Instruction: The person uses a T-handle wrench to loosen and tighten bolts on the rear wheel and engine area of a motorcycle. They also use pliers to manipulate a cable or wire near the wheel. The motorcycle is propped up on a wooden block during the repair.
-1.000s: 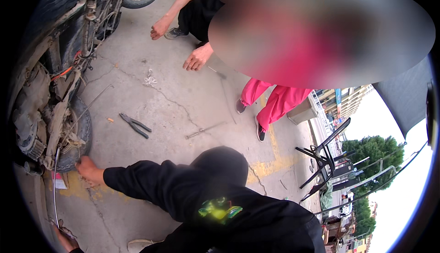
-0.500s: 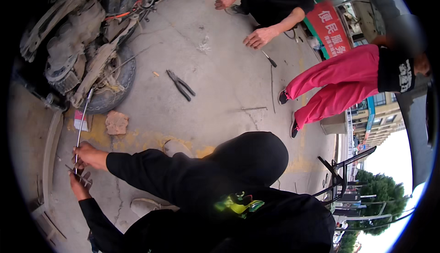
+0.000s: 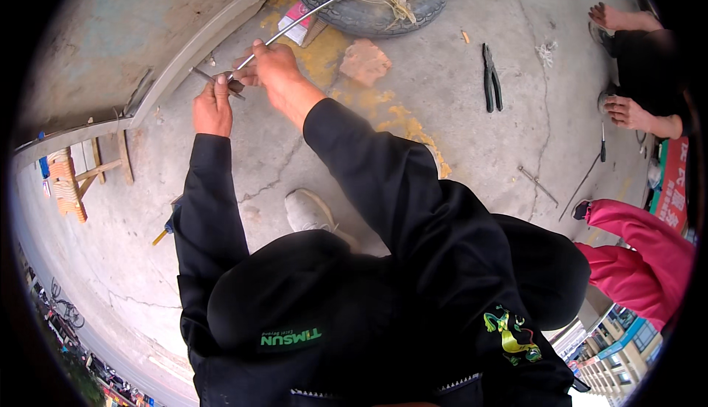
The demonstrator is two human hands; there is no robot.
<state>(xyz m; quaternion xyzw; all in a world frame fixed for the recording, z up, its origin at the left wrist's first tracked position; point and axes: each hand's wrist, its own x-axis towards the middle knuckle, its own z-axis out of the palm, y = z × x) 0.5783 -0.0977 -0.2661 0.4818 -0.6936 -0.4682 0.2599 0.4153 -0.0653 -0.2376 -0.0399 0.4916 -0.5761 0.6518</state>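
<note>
Both hands hold tight. Seen from the head camera, the right hand (image 3: 274, 67) is closed in a fist around a long thin metal rod (image 3: 310, 17), near its low end. The left hand (image 3: 212, 104) pinches a small dark tool (image 3: 214, 81) that touches the rod's end. The rod runs up to the tyre (image 3: 383, 12) on the concrete floor (image 3: 457, 149). It looks stiff, light and smooth, so it may slip; holding it close to the end seems best. Black pliers (image 3: 491, 78) lie well apart, near another person's hands (image 3: 627, 112).
</note>
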